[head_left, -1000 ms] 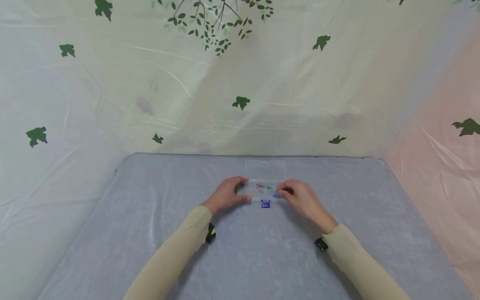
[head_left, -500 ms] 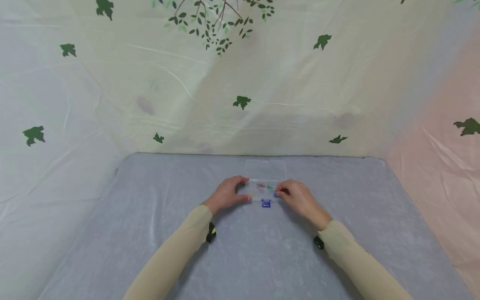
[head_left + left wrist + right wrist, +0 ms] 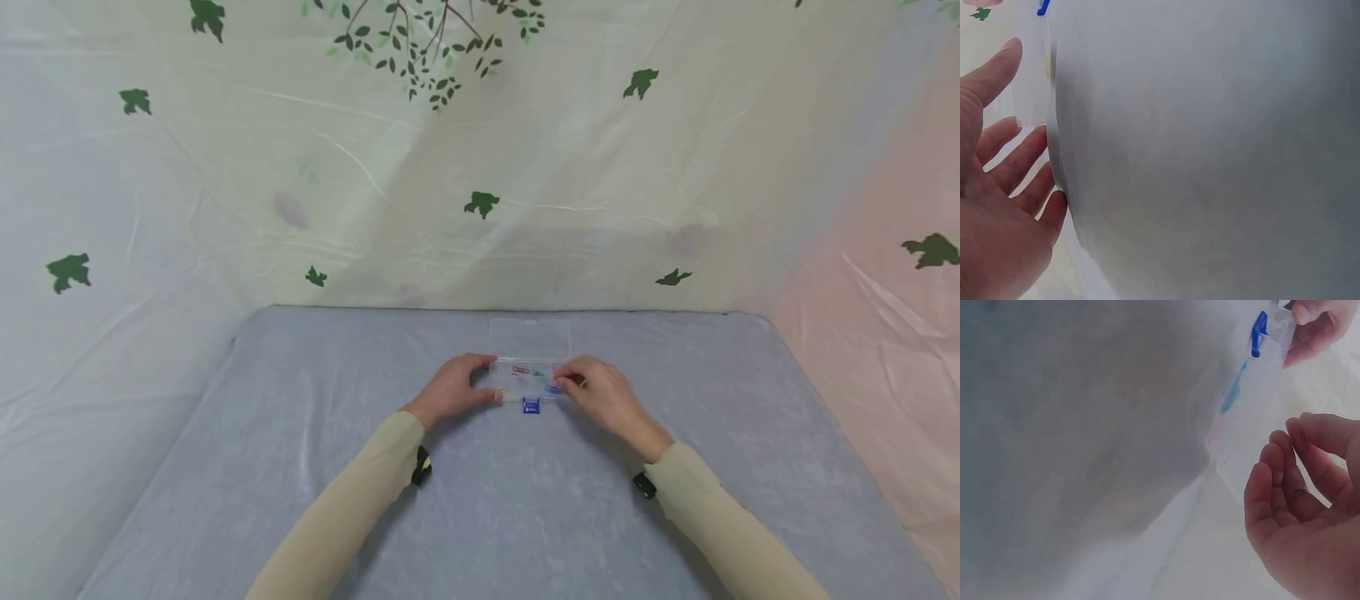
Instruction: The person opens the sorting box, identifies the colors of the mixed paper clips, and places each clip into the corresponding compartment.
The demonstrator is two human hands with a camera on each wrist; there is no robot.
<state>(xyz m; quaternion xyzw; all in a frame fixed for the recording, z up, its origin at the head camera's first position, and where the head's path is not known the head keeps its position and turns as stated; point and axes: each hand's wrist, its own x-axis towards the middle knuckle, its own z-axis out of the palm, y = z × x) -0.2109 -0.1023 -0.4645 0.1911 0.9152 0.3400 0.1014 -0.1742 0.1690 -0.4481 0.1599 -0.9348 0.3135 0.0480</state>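
Note:
A clear plastic box [image 3: 527, 390] with its lid [image 3: 530, 339] raised stands toward the back of the table. My left hand [image 3: 453, 388] holds its left end, thumb at the front corner and fingers at the back. Inside lie a red paper clip [image 3: 521, 371], a small green piece [image 3: 538, 373], a blue paper clip [image 3: 553, 389] and a yellowish bit [image 3: 503, 390] by the left thumb. A blue latch [image 3: 531, 406] hangs at the front. Over the right end, my right hand [image 3: 606, 402] has thumb and index fingertips together; nothing shows between them in the right wrist view.
Grey cloth covers the table [image 3: 487, 508]. Behind it hangs a pale curtain [image 3: 562, 167] printed with leaves and birds, and a pinkish curtain [image 3: 885, 350] stands at the right. Dark wrist devices sit at both sleeves.
My right hand dipped left over the blue paper clip half a second ago and has since drawn back right, leaving that clip in view. The left hand and box stay put.

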